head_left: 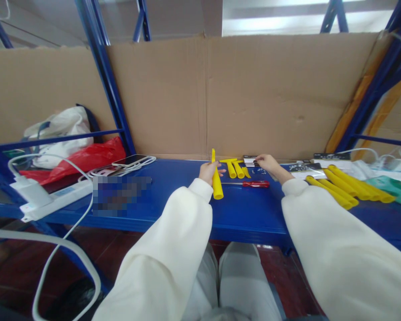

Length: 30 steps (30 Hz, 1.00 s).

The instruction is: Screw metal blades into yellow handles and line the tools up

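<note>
My left hand (207,173) is closed around a yellow plastic tube (217,189), which has a wide round end toward me and a narrow end pointing away. My right hand (268,162) reaches to the back of the table, fingers bent together beside a small black-and-white packet (250,160); what is between the fingertips is too small to make out. Tiny loose parts (261,170) lie just below that hand. Several yellow T-shaped pieces (235,168) rest between my hands. In front of them lies a screwdriver (255,183) with a red handle.
Several yellow tubes (357,185) lie at the right, near packets (307,170) and a green package (392,189). To the left are a phone (130,160), a white power strip (58,200) with cables, and a red bag (83,160). Cardboard (254,98) walls the back of the blue table (180,196).
</note>
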{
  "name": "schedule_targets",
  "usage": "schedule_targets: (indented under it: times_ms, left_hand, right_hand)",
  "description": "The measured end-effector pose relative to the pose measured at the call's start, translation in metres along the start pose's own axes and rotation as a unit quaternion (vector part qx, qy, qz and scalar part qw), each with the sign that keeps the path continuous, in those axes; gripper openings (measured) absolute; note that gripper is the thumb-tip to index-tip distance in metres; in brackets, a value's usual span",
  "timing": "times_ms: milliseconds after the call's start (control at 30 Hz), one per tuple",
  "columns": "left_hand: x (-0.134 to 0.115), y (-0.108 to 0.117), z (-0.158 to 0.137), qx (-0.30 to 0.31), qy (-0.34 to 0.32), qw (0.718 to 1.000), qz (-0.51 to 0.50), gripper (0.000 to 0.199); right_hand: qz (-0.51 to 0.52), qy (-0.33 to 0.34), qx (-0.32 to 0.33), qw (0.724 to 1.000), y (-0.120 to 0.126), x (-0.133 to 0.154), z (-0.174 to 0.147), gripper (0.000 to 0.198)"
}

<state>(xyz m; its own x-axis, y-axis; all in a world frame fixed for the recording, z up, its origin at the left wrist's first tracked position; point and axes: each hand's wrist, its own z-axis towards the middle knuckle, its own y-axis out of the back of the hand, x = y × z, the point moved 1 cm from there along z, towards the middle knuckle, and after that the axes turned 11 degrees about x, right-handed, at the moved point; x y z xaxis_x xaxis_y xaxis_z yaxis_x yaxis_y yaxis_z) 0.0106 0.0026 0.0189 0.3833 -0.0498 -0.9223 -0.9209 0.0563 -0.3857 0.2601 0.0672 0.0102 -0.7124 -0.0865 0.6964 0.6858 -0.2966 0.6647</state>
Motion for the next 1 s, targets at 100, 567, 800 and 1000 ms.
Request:
schedule_targets:
  times_ms: [100,567,800,1000]
  left_hand:
    - [-0.003,0.007,0.0,0.039,0.047,0.998,0.027,0.018]
    - [-0.017,0.053,0.01,0.042,0.106,0.988,0.105,0.017]
    - [-0.019,0.065,0.013,0.058,0.117,0.977,0.168,0.017]
    - [-0.018,0.067,0.011,0.04,0.107,0.975,0.189,0.011]
  right_hand:
    - [-0.097,0.026,0.044,0.994,0.012,0.008,-0.015,0.01]
    - [-0.125,0.141,0.281,0.941,0.004,0.015,-0.073,0.016]
    - [-0.151,0.178,0.257,0.938,-0.002,0.02,-0.078,0.005]
    - [-0.194,0.148,0.16,0.956,0.007,0.017,-0.078,0.007]
